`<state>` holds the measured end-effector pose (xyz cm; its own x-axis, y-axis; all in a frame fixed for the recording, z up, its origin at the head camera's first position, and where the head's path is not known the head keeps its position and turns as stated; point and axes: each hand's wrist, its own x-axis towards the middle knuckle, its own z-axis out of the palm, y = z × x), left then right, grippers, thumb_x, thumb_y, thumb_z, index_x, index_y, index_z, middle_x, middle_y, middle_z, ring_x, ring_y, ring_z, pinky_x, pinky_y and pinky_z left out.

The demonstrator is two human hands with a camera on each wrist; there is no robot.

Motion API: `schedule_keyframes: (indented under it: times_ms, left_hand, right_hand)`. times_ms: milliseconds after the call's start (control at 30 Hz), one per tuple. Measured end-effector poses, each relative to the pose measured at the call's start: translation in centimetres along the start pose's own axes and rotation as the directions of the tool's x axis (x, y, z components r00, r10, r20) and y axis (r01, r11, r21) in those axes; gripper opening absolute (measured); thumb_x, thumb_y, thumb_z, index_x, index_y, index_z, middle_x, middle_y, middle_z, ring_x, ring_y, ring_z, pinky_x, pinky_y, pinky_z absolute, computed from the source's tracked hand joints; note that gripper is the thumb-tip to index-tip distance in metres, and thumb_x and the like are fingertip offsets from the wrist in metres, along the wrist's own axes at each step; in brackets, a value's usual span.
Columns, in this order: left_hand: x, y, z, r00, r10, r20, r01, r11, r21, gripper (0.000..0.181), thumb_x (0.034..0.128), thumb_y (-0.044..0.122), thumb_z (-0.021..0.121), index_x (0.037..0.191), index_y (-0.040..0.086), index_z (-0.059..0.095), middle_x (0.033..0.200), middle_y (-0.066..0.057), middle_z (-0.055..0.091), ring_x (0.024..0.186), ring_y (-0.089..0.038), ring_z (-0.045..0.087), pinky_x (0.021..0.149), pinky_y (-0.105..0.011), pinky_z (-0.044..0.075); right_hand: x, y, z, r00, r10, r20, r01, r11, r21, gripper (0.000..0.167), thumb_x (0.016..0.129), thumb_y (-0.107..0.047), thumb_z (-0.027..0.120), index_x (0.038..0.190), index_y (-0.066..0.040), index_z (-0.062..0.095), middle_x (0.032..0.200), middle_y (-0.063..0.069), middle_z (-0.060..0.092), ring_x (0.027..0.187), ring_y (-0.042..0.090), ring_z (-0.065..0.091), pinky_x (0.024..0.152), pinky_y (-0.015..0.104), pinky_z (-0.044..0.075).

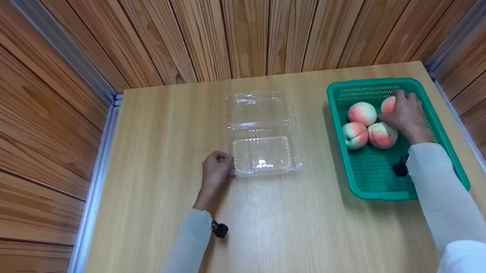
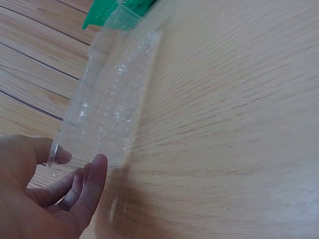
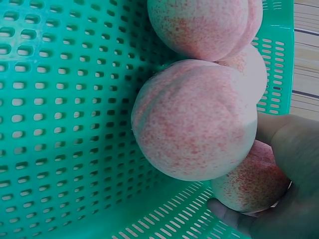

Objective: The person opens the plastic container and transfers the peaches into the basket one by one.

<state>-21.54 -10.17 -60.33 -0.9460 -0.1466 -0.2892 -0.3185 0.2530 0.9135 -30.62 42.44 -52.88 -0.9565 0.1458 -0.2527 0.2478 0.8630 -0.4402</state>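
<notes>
A clear plastic clamshell container (image 1: pixel 260 124) lies with its lid folded back at the middle of the table. My left hand (image 1: pixel 217 169) pinches its near left rim between thumb and fingers; the left wrist view shows the container's wall (image 2: pixel 107 99) stretching away from those fingers. On the right, my right hand (image 1: pixel 407 118) reaches into a green plastic basket (image 1: pixel 341 153) and grips a peach (image 1: pixel 388 104) at the far right of a cluster. In the right wrist view, thumb and fingers curl round this peach (image 3: pixel 251 181), partly hidden behind a nearer peach (image 3: pixel 197 122).
The other peaches (image 1: pixel 362 114) sit close together in the basket's far half. Wood-plank walls (image 1: pixel 244 26) stand behind the table (image 1: pixel 169 131) and at both sides. Small black cameras (image 1: pixel 220 229) are worn at the wrists.
</notes>
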Motion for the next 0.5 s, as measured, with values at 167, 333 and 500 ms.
schedule_keyframes:
  times_ms: [167,333,500]
  left_hand:
    - [0.02,-0.03,0.06,1.0,0.008,-0.004,-0.007,1.0,0.007,0.018,0.0982,0.011,0.062,0.11,-0.001,0.067,0.088,-0.007,0.065,0.075,-0.019,0.065,0.068,-0.033,0.058]
    - [0.0,0.0,-0.04,0.999,0.035,-0.009,-0.034,0.999,0.016,0.02,0.0968,0.012,0.063,0.108,-0.003,0.069,0.087,-0.006,0.065,0.073,-0.015,0.063,0.063,-0.025,0.053]
    - [-0.1,0.09,-0.08,1.0,0.027,-0.001,-0.027,1.0,0.014,0.021,0.0973,0.014,0.063,0.11,-0.002,0.069,0.086,-0.005,0.065,0.074,-0.017,0.065,0.063,-0.027,0.053]
  right_hand:
    - [0.07,0.29,0.2,1.0,0.013,0.01,-0.013,1.0,0.004,0.088,0.1,-0.034,0.063,0.165,0.001,0.015,0.157,0.042,0.021,0.141,0.06,0.025,0.117,0.08,0.025]
    - [0.26,0.33,0.36,1.0,0.019,0.004,-0.019,1.0,0.007,0.089,0.099,-0.032,0.062,0.164,0.003,0.014,0.155,0.043,0.021,0.14,0.06,0.025,0.119,0.079,0.024]
    - [0.15,0.31,0.35,1.0,0.028,0.015,-0.028,0.999,0.029,0.09,0.099,-0.034,0.062,0.165,0.004,0.013,0.156,0.043,0.022,0.141,0.06,0.024,0.119,0.079,0.023]
